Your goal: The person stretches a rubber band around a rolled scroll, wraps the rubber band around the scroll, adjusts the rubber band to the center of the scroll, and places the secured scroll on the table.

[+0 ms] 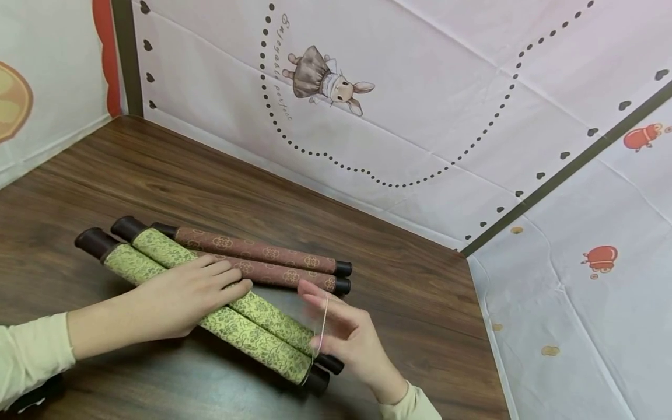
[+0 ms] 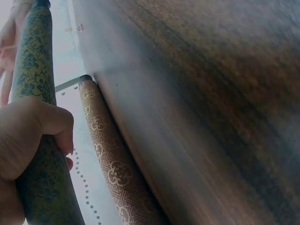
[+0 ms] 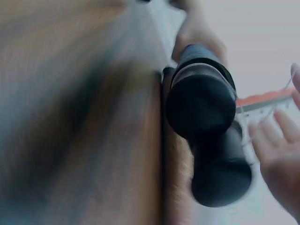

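A green-yellow floral scroll [image 1: 252, 341], wound into two rolls side by side with dark end knobs, lies slanted across the table. My left hand [image 1: 202, 291] grips it around the middle; in the left wrist view the thumb [image 2: 51, 119] curls over one roll. Near the scroll's right end is my right hand [image 1: 362, 344], fingers apart. A thin pale string [image 1: 324, 321] loops across those fingers and runs to the scroll's end, by the dark knob [image 3: 201, 105] in the right wrist view. Behind lies a reddish-brown scroll [image 1: 270, 254] with gold flower patterns, also in two rolls.
The dark wood table [image 1: 409, 326] is bordered by a white printed backdrop [image 1: 420, 105] behind and on the right. Another white panel [image 1: 52, 87] stands at left. A black object [image 1: 39, 396] shows by the left sleeve.
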Motion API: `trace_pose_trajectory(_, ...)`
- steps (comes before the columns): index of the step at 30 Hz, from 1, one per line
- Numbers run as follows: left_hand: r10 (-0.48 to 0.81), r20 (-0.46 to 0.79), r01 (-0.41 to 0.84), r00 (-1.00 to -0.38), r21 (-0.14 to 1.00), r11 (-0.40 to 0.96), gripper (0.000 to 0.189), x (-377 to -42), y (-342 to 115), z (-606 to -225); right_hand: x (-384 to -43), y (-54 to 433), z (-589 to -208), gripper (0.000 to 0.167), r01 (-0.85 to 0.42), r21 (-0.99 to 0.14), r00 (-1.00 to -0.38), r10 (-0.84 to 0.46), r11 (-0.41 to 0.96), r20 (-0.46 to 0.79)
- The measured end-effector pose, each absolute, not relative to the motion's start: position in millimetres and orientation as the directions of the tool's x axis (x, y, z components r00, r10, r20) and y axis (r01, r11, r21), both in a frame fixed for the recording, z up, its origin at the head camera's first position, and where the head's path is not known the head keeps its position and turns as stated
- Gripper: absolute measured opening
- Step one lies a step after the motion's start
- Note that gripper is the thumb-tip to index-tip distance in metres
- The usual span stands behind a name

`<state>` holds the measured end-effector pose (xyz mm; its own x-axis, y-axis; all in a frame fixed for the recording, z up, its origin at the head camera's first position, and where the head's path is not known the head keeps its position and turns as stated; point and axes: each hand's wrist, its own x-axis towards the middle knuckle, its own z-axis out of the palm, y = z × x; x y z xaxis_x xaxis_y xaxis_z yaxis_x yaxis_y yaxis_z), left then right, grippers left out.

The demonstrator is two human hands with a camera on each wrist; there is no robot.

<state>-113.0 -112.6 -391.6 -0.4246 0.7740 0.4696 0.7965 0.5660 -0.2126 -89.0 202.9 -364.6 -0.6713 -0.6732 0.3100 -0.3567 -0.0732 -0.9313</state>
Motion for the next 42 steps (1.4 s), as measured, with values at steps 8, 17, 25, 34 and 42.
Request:
trace_pose_trajectory(8, 0.730, 0.486, 0.752, -0.481, -0.200, 0.628, 0.060, -111.5, -113.1, -390.8, -78.1, 194.7, -356.5, 0.090, -0.717, -0.513, -0.691, -0.575, 0.472, 0.437)
trace_pose_trajectory(17, 0.650, 0.492, 0.700, -0.579, -0.110, 0.706, 0.067, -106.6, -109.5, -394.3, -65.9, 182.7, -352.3, 0.105, -0.629, -0.445, -0.774, -0.464, 0.637, 0.430)
trace_pose_trajectory(25, 0.581, 0.478, 0.621, -0.659, -0.090, 0.779, 0.067, -106.1, -113.1, -394.8, -58.1, 179.6, -344.7, 0.112, -0.416, -0.547, -0.906, -0.280, 0.726, 0.318)
trace_pose_trajectory(34, 0.515, 0.496, 0.569, -0.699, -0.051, 0.821, 0.073, -107.1, -116.1, -390.9, -60.9, 183.3, -348.1, 0.119, -0.230, -0.775, -0.973, -0.125, 0.589, 0.195)
trace_pose_trajectory(42, 0.501, 0.533, 0.563, -0.682, -0.054, 0.825, 0.071, -108.9, -118.6, -388.5, -69.8, 191.0, -353.5, 0.102, 0.032, -0.971, -0.987, -0.148, 0.238, -0.069)
